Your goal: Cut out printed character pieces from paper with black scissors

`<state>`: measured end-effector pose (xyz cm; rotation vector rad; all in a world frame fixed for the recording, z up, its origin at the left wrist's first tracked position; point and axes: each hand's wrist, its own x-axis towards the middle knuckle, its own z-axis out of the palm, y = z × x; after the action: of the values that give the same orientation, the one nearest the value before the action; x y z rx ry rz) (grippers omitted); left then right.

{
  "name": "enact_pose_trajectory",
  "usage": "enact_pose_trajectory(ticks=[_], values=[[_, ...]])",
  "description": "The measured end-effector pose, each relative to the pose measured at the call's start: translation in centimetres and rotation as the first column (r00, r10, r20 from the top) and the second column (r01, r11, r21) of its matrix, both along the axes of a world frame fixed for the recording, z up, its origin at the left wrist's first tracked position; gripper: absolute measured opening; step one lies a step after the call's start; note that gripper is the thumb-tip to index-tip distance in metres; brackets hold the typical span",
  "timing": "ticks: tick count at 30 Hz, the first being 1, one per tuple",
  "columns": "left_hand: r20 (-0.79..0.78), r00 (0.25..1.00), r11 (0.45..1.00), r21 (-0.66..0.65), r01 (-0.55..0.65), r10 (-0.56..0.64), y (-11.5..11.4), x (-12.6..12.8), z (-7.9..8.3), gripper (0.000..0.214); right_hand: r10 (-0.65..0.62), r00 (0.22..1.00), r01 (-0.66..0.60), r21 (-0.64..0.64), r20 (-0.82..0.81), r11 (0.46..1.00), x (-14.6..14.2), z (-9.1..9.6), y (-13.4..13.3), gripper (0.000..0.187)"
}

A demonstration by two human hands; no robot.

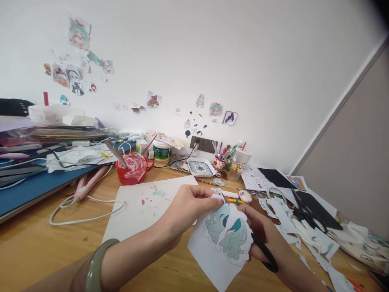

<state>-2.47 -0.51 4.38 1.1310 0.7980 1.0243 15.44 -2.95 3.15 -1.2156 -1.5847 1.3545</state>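
My left hand (pixel 185 209), with a ring on one finger and a green bangle on the wrist, pinches the top edge of a white paper printed with a teal-haired figure (pixel 225 239). My right hand (pixel 261 239) sits behind the paper's right side, fingers through the black handles of scissors (pixel 267 255). The scissor blade tip shows at the paper's top edge, in the cut. Both hands hover above the wooden desk (pixel 45 243).
A white sheet with small cutouts (pixel 142 207) lies ahead. A red mug (pixel 133 168), white cable (pixel 82 209), patterned dish (pixel 200 167), pen cup (pixel 219 161) and drink cup (pixel 240 160) stand behind. Paper scraps and black sheets (pixel 304 207) cover the right side.
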Motion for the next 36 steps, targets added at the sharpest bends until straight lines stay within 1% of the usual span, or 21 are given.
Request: enact_pose_trajectory(ticks=[10,18,23,27,30,33,36], values=[[-0.028,1.000,1.000,0.002,-0.010,0.010,-0.1,-0.1,0.0,0.015,0.028,0.999,-0.029,0.036,0.024,0.999,0.4,-0.4,0.3,0.030],[-0.024,1.000,1.000,0.009,-0.007,0.007,0.0,0.0,0.1,0.015,0.026,0.999,-0.025,0.043,-0.028,0.999,0.2,-0.2,0.2,0.031],[-0.038,0.999,1.000,0.010,-0.009,0.009,-0.1,0.0,0.0,0.015,0.035,0.999,-0.035,0.044,-0.016,0.998,0.5,-0.8,0.6,0.035],[-0.046,0.999,1.000,0.009,-0.013,0.014,-0.1,0.0,0.1,0.016,0.025,1.000,-0.024,0.093,-0.010,0.995,0.7,-1.2,0.8,0.034],[-0.056,0.998,1.000,0.006,-0.005,0.006,0.0,-0.1,0.2,0.016,0.019,1.000,-0.020,0.057,0.015,0.998,0.5,-0.9,0.7,0.031],[-0.067,0.998,1.000,0.008,-0.007,0.008,0.1,-0.2,0.1,0.018,0.017,0.999,-0.018,0.004,0.039,1.000,0.3,-0.4,0.5,0.032],[-0.084,0.996,1.000,0.008,-0.005,0.006,0.2,-0.3,0.0,0.018,0.021,1.000,-0.020,-0.020,0.022,1.000,0.3,-0.1,0.3,0.033]])
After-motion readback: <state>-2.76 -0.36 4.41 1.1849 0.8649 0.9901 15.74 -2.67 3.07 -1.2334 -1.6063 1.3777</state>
